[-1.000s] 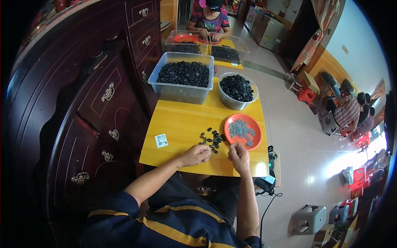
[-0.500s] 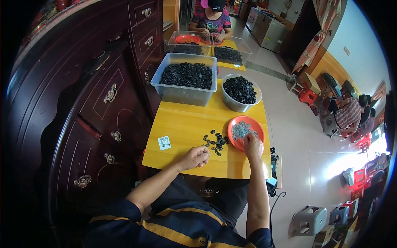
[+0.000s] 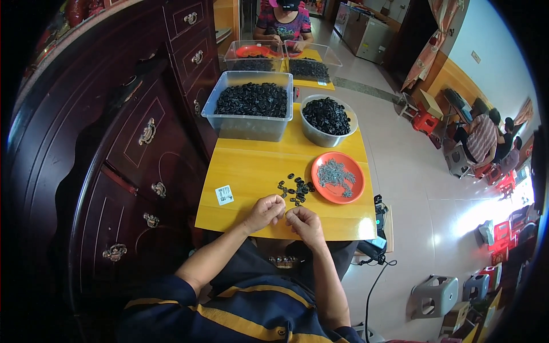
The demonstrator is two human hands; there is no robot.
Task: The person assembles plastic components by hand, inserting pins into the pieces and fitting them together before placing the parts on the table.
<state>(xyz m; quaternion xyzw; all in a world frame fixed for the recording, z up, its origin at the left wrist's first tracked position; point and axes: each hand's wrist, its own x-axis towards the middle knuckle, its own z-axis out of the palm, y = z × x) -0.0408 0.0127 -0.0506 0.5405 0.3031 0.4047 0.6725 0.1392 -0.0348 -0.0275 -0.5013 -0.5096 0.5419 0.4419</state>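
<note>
My left hand (image 3: 266,211) and my right hand (image 3: 305,224) meet fingertip to fingertip over the near edge of the yellow table (image 3: 240,171). Both are closed in a pinch; whatever sits between the fingers is too small to make out. Just beyond them lies a loose cluster of small black oval plastic pieces (image 3: 301,190). To its right, an orange-red plate (image 3: 357,191) carries a heap of tiny grey, pin-like pieces (image 3: 336,174).
A large clear bin (image 3: 246,130) and a round tub (image 3: 326,140), both filled with black pieces, stand at the table's far side. A white label (image 3: 225,195) lies at left. Dark wooden cabinets (image 3: 137,143) flank the table. Opposite, another person (image 3: 284,26) works behind two clear bins.
My right hand has left the plate and come leftward and nearer, to meet my left hand. The view has shifted slightly.
</note>
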